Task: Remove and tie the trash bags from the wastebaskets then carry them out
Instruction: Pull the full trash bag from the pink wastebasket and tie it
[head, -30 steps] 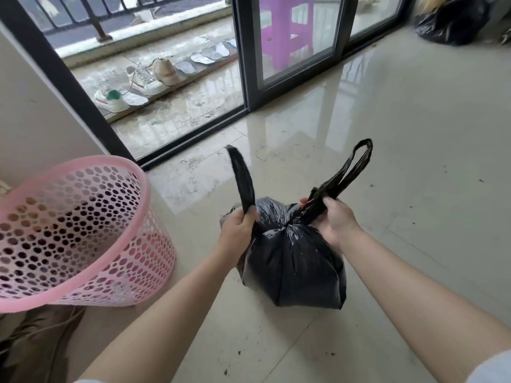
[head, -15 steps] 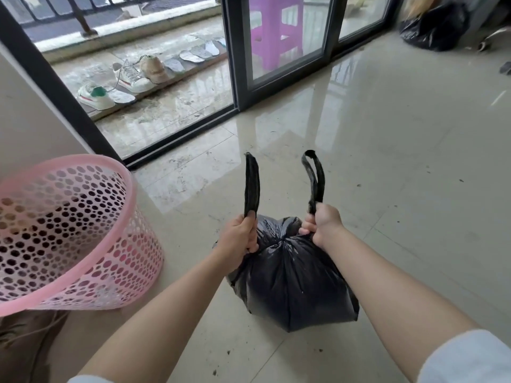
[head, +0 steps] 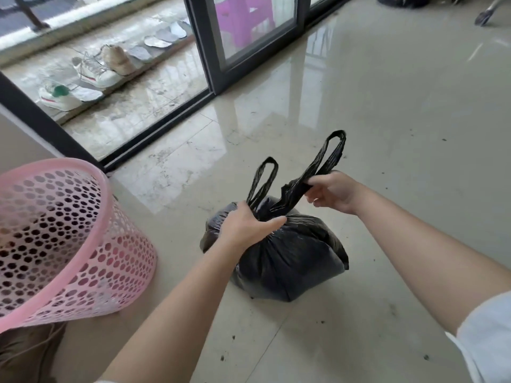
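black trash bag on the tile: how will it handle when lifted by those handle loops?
The black trash bag looks floppy: its film is creased and bulges unevenly. It will probably sag and swing below the handle loops. It sits slumped on the floor, so it is unlikely to roll.

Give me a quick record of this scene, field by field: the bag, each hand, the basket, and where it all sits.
bag: black trash bag on the floor, neck gathered, two handle loops up
left hand: left hand grips the bag's neck
right hand: right hand pinches the right handle loop
basket: pink wastebasket, left of the bag
floor: glossy tile floor
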Action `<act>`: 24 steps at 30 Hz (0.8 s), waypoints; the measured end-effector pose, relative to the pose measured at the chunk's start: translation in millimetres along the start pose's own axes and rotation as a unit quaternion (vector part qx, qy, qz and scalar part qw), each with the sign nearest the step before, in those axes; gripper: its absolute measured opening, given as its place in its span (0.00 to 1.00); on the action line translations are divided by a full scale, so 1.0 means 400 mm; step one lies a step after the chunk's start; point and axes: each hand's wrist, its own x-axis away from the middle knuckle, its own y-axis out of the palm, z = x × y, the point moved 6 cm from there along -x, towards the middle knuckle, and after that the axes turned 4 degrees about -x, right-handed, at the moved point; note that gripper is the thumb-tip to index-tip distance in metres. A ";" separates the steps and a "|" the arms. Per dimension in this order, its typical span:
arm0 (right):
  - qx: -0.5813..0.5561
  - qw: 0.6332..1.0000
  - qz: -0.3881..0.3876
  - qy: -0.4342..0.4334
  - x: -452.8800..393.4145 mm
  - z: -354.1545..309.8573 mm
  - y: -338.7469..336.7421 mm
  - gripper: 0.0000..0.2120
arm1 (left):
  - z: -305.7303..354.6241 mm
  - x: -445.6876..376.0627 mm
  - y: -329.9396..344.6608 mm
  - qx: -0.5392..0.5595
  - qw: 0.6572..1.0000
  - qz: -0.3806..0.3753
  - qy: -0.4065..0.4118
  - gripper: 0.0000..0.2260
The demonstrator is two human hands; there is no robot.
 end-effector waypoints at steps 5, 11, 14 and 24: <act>0.015 0.995 -0.103 0.004 0.033 -0.015 0.016 0.12 | 0.031 -0.028 0.033 -0.118 0.990 0.052 -0.051 0.39; -0.047 0.992 -0.119 0.006 0.036 -0.024 0.000 0.13 | 0.046 -0.031 0.037 -0.100 0.991 0.078 -0.030 0.26; 0.029 0.999 0.017 -0.020 0.022 -0.013 -0.043 0.09 | 0.033 -0.027 0.014 -0.018 0.995 0.090 -0.027 0.19; 0.339 0.920 -0.034 -0.194 0.023 -0.058 0.093 0.30 | 0.042 -0.020 0.015 0.275 0.955 -0.101 0.047 0.14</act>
